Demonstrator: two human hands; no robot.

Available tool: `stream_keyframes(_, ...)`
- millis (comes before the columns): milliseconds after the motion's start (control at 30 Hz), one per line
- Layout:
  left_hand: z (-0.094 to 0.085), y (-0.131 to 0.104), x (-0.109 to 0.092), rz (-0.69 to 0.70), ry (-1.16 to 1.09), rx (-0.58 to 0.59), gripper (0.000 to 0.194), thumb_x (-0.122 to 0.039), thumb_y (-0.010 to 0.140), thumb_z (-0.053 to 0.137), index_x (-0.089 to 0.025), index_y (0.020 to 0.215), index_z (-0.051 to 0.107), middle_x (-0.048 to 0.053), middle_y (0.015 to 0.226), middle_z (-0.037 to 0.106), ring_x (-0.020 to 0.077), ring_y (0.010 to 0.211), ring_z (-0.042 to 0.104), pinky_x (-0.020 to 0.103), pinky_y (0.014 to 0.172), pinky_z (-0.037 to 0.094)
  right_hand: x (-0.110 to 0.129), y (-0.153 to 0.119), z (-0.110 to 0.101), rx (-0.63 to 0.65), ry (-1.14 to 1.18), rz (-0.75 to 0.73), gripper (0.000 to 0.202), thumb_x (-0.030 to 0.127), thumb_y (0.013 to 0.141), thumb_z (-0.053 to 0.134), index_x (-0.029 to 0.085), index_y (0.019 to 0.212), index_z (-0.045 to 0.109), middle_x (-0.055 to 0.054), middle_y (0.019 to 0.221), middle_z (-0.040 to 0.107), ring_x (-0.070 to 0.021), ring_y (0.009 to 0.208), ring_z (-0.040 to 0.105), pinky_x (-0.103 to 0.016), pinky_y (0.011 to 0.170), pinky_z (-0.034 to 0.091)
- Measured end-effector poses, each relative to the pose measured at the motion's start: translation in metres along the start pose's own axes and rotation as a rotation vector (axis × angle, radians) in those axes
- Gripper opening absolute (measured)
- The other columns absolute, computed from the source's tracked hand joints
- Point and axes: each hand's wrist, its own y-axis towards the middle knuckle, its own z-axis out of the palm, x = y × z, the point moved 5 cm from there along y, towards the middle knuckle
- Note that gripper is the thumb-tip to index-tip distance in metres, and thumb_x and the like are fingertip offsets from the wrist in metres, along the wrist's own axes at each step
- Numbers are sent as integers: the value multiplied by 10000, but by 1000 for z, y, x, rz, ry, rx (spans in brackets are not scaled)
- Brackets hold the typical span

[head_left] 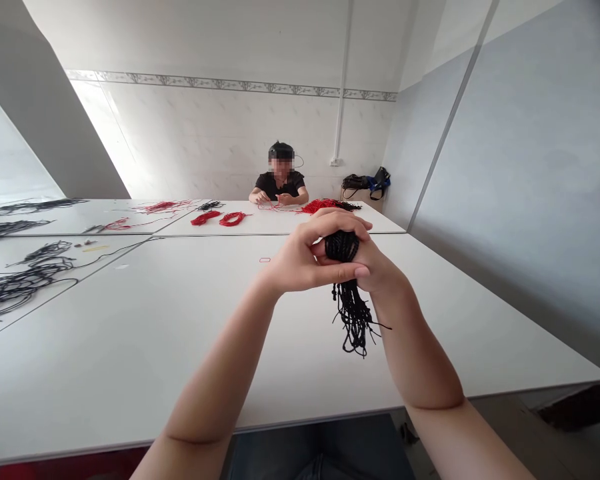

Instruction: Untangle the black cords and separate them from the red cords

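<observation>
Over at ten o'clock I have loose black cords [20, 287] sprawled on the white table [155, 373], with a yellow strip [96, 249] lying just to their right. Two red cord coils [232, 219] sit side by side toward eleven. Just short of twelve I see a co-worker [296, 185] seated at the far edge, both hands low in front. My left hand [304, 257] is wrapped round a black cord bundle [343, 247], thumb across the front; I have the bundle above the tabletop at twelve, its loose ends hanging toward six. My right hand [379, 267] meets it from three, its fingers largely hidden, so I cannot tell how firmly it grips. A grey wall [520, 167] rises at two.
</observation>
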Motion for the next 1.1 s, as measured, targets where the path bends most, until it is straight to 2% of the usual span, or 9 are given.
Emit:
stream_keyframes(200,3,-2,3,-113,-223,37,295,-234,689,796,-195,939,645,101,1042,682,255,1016,637,375,845,522,-5,-6,3,13,150,94,104,201,740,630,195,647,584,-24,744,510,-158,750,524,-258,605,474)
stream_keyframes(333,2,-2,-3,-136,-167,69,306,-234,720,776,-196,992,641,100,1061,671,262,1054,619,384,896,506,-4,-7,3,7,216,97,123,204,748,609,188,631,573,-24,722,503,-154,715,503,-265,588,455)
stream_keyframes(467,1,-2,-11,-156,-55,95,340,-249,752,752,-188,1062,626,104,1084,657,253,1058,607,357,891,510,-2,-7,8,103,269,105,222,197,715,585,187,535,455,1,597,397,-125,589,390,-250,491,349)
stream_keyframes(567,-1,-2,-14,-168,-27,101,425,-262,718,784,-177,1097,611,104,1084,648,244,1049,603,334,880,517,0,-6,12,161,365,84,256,183,719,571,187,513,420,29,542,324,-97,526,302,-236,460,281)
stream_keyframes(633,-2,-2,-14,-181,-45,110,469,-272,689,806,-173,1102,606,108,1085,647,248,1035,608,338,876,523,-1,-5,14,155,425,82,245,183,711,592,186,523,436,36,536,319,-90,516,297,-232,467,299)
stream_keyframes(733,-3,-3,-11,-201,-132,129,428,-313,716,778,-184,1088,609,115,1102,646,271,1048,610,369,882,529,-5,-5,16,83,447,194,224,219,672,644,190,555,455,32,545,345,-87,502,327,-228,448,317)
stream_keyframes(833,-1,-4,-9,-252,-250,140,327,-359,806,679,-194,1081,612,120,1116,637,294,1077,606,364,798,563,-6,-9,20,57,481,348,261,279,701,593,199,554,392,43,517,285,-70,441,261,-206,383,214)
stream_keyframes(1000,2,-3,-14,-252,-304,106,191,-309,867,599,-193,1014,634,100,1038,662,298,1114,594,385,824,562,10,-12,23,196,389,214,233,182,656,460,204,497,291,45,493,214,-72,461,194,-226,413,146)
stream_keyframes(1100,2,-4,-16,-238,-289,133,200,-302,879,575,-198,1040,635,107,1104,659,293,1118,594,393,843,557,10,-13,21,197,286,211,246,211,657,453,208,494,270,35,500,214,-82,478,200,-239,422,142)
